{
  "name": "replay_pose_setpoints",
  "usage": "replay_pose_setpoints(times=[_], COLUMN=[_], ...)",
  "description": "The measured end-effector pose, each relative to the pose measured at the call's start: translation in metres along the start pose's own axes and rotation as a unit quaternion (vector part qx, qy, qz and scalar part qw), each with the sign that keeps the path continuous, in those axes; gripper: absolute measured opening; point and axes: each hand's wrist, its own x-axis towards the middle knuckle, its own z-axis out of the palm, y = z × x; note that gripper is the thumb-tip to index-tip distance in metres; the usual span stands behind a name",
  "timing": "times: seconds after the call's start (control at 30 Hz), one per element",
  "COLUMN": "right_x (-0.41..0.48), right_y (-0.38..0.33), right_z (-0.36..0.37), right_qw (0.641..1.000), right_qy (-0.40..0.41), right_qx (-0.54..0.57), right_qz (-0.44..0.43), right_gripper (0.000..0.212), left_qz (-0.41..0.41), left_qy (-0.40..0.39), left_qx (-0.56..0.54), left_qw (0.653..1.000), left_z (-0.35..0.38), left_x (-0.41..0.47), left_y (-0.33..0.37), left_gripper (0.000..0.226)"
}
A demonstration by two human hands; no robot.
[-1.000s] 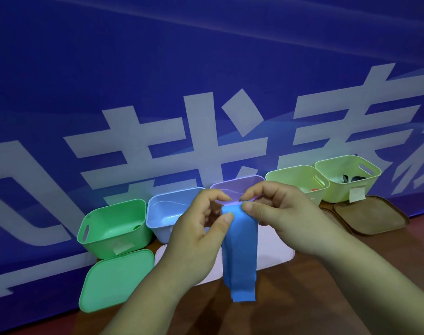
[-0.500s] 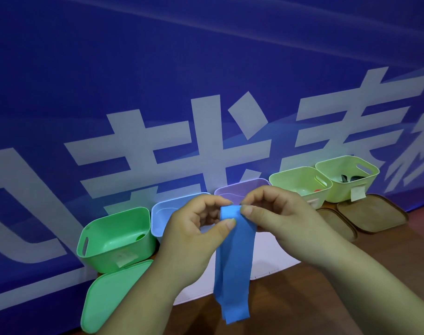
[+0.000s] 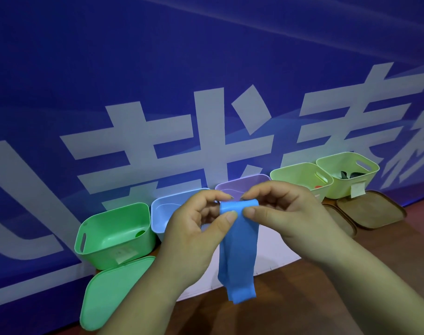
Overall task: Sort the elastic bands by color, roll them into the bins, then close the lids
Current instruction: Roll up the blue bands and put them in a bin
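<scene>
five bins stand in a row along the foot of the banner [image 3: 206, 68], running from lower left to mid right of the frame: bin 1 [image 3: 114, 211], bin 2 [image 3: 162, 209], bin 3 [image 3: 242, 182], bin 4 [image 3: 300, 170], bin 5 [image 3: 346, 158], each just beside the next. on the table [image 3: 302, 298], lid a [image 3: 109, 291] lies before bin 1. lid b [image 3: 341, 221] and lid c [image 3: 370, 211] lie side by side before bins 4 and 5. the band [image 3: 240, 250] hangs at frame centre, before bins 2 and 3, its top between the left hand [image 3: 194, 233] and the right hand [image 3: 285, 211].
</scene>
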Motion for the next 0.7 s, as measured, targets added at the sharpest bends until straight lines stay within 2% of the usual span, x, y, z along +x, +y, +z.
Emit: replay_pose_setpoints(times=[0.17, 0.33, 0.57, 0.7], right_x=[-0.002, -0.003, -0.003, -0.002], right_y=[0.000, 0.001, 0.000, 0.005], right_z=[0.000, 0.000, -0.004, -0.005], right_qw=[0.999, 0.999, 0.999, 0.999], right_qy=[0.015, 0.016, 0.030, 0.010], right_qx=[0.032, 0.031, 0.008, 0.003], right_qz=[0.024, 0.032, 0.042, 0.044], right_gripper=[0.013, 0.009, 0.004, 0.006], left_qz=[0.051, 0.061, 0.072, 0.041], left_qy=[-0.032, -0.009, 0.018, 0.036], left_qx=[0.064, -0.012, -0.030, -0.041], left_qw=[0.996, 0.998, 0.997, 0.998], left_z=[-0.003, 0.003, 0.010, 0.013], left_x=[0.000, -0.002, -0.001, -0.002], left_y=[-0.001, -0.001, 0.000, -0.003], left_gripper=[0.029, 0.032, 0.029, 0.032])
